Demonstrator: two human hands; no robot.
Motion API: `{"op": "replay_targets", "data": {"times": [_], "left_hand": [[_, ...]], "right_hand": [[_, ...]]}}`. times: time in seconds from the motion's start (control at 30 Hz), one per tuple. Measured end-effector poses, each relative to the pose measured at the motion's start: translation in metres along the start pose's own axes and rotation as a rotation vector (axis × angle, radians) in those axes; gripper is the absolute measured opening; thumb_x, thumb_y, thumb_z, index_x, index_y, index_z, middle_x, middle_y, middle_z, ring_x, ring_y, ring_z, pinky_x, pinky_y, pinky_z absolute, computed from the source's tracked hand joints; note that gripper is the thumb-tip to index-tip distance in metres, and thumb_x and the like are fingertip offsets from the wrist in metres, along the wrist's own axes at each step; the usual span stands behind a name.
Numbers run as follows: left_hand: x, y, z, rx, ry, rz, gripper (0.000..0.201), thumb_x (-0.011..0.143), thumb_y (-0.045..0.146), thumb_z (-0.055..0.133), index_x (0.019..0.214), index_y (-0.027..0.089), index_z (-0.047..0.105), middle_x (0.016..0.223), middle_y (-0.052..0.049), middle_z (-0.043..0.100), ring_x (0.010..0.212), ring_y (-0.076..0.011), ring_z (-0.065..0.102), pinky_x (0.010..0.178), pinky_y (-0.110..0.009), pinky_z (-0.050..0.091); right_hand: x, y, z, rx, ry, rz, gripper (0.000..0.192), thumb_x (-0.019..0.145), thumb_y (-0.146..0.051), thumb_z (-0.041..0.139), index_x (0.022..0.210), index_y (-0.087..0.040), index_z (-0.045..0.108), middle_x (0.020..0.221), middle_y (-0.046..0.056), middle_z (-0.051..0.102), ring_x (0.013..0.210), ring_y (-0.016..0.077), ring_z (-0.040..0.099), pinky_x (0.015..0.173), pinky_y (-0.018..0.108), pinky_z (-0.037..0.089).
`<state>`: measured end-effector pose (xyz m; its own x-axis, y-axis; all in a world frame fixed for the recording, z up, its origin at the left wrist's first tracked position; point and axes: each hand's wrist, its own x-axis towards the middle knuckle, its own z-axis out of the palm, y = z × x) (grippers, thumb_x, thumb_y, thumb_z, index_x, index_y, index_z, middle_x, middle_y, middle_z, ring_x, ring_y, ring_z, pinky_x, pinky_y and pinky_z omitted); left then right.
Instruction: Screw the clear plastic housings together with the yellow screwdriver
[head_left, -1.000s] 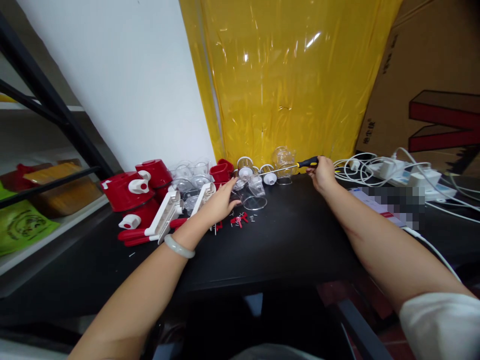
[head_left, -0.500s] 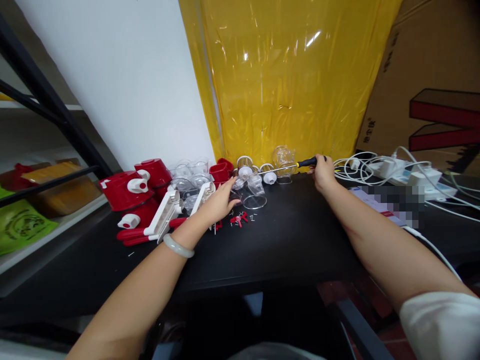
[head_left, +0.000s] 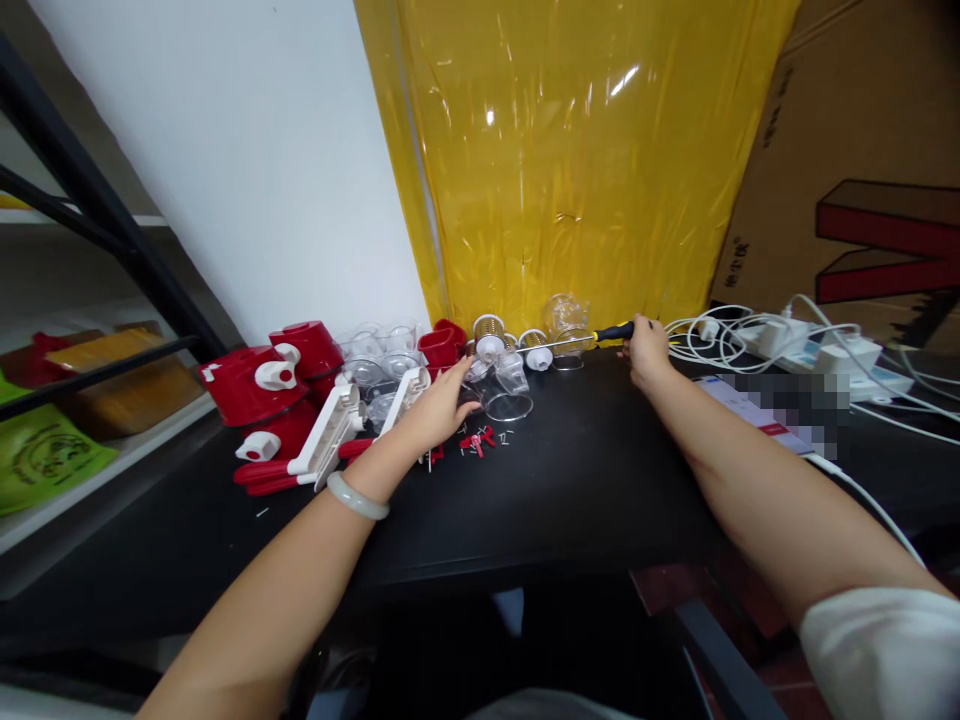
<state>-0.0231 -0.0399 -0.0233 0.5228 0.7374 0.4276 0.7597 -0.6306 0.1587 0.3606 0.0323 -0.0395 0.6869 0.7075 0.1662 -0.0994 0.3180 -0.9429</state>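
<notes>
In my right hand (head_left: 648,348) is a screwdriver (head_left: 613,333) with a black and yellow handle, my fingers wrapped round it. Its thin shaft points left, nearly level, towards a clear plastic cup-like part (head_left: 511,376). Beside that part, my left hand (head_left: 442,408) reaches in with fingers stretched out and thumb apart. Its fingertips are at the part's left side; whether they press on it I cannot tell. The screwdriver's tip is hard to make out among the clear plastic. Small red pieces (head_left: 478,440) and several screws (head_left: 505,438) lie just in front.
Red housings (head_left: 244,385) with white knobs and white-and-red handles (head_left: 330,435) crowd the left. White ribbed drums (head_left: 535,350) and clear cups (head_left: 566,325) stand at the back against yellow film (head_left: 600,150). A phone (head_left: 750,410), cables and a power strip (head_left: 862,365) lie right.
My right hand and the screwdriver have shifted very slightly down. My left hand stays at the clear plastic part.
</notes>
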Motion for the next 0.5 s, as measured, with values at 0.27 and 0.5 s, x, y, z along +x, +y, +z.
{"op": "replay_targets", "data": {"times": [0.27, 0.5], "left_hand": [[-0.001, -0.002, 0.000, -0.002, 0.009, 0.010, 0.074, 0.099, 0.028, 0.066, 0.163, 0.013, 0.034, 0.169, -0.023, 0.043, 0.158, -0.0338, 0.042, 0.130, -0.054, 0.036], [0.000, -0.002, 0.000, -0.002, 0.006, -0.016, 0.075, 0.097, 0.026, 0.068, 0.163, 0.013, 0.034, 0.169, -0.022, 0.043, 0.158, -0.0330, 0.042, 0.131, -0.053, 0.036]], "right_hand": [[-0.013, -0.013, 0.008, 0.055, 0.035, 0.097, 0.019, 0.103, -0.027, 0.037, 0.090, -0.023, 0.050, 0.058, -0.005, 0.049, 0.041, 0.0121, 0.043, 0.041, 0.023, 0.035], [-0.004, -0.004, 0.004, 0.001, 0.025, 0.021, 0.026, 0.100, -0.049, 0.057, 0.094, -0.025, 0.047, 0.060, -0.010, 0.043, 0.043, 0.0096, 0.041, 0.044, 0.021, 0.042]]}}
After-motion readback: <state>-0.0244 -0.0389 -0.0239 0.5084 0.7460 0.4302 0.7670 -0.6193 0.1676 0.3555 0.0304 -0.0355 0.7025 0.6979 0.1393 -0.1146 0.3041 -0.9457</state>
